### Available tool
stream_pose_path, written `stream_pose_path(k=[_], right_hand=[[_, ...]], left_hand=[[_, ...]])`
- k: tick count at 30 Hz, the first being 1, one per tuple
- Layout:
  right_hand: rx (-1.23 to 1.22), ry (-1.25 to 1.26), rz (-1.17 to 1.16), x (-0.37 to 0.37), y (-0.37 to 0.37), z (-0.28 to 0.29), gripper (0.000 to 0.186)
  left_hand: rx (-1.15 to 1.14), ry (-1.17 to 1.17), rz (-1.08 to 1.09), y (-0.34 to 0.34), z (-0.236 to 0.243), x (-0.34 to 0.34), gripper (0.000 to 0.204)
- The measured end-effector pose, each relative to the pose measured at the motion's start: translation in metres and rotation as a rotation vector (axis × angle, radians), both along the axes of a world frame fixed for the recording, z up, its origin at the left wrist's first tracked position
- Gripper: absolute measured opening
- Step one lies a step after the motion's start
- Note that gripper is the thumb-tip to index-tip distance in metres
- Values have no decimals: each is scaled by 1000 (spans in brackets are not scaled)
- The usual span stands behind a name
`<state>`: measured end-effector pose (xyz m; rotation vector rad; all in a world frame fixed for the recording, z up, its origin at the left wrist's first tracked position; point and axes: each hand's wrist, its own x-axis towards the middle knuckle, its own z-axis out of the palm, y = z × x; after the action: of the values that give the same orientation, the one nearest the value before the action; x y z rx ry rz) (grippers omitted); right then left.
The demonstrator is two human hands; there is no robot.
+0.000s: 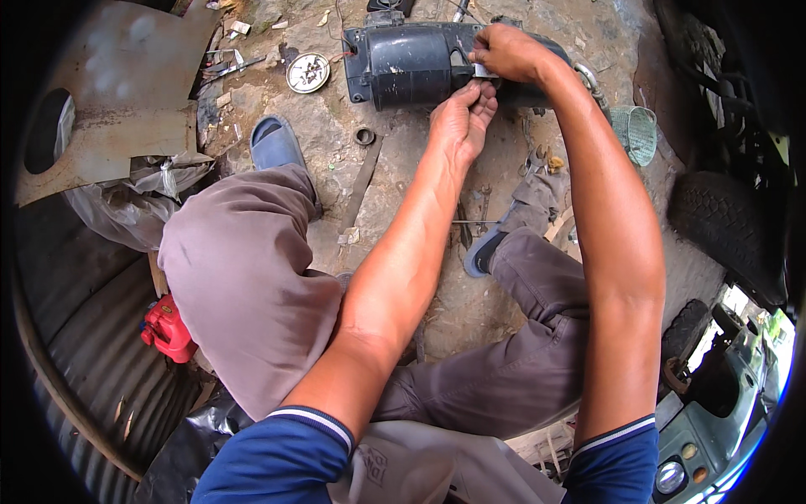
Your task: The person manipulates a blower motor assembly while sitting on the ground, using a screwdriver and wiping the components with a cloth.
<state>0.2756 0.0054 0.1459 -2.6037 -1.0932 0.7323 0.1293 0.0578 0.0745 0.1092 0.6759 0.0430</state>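
Observation:
A black plastic housing (411,63) with a rounded, drum-like body lies on the ground in front of me. My right hand (510,55) reaches over its right part, fingers bent down and closed on a small whitish piece (482,70). From below, my left hand (460,124) comes up to the housing's near edge with the palm turned upward. Its thumb and fingers are closed together just under the whitish piece; whatever they grip is hidden. A thin reddish wire (347,54) shows at the housing's left end.
A round lid holding small screws (308,73) sits left of the housing. Nearby lie a metal ring (363,135), a flat strip (363,185) and a wrench (536,157). A greenish mesh cup (634,134) stands right; a tyre (724,223) and a red jug (170,329) flank me.

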Motion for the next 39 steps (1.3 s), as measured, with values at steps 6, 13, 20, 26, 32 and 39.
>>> stream_pose_path(k=[6, 13, 20, 26, 32, 39], right_hand=[[-25, 35, -28, 19, 11, 0, 28], [-39, -47, -94, 33, 19, -10, 35], [-154, -69, -117, 39, 37, -8, 36], [-60, 86, -130, 36, 33, 6, 30], [-100, 155, -142, 29, 24, 35, 25], [-107, 136, -159, 33, 28, 23, 31]], left_hand=[[9, 49, -21, 10, 9, 14, 18], [-62, 57, -25, 17, 7, 33, 15], [-170, 119, 30, 21, 8, 42, 10], [-125, 70, -3, 23, 6, 39, 8], [-51, 68, -34, 20, 7, 35, 13], [-93, 38, -40, 24, 3, 36, 14]])
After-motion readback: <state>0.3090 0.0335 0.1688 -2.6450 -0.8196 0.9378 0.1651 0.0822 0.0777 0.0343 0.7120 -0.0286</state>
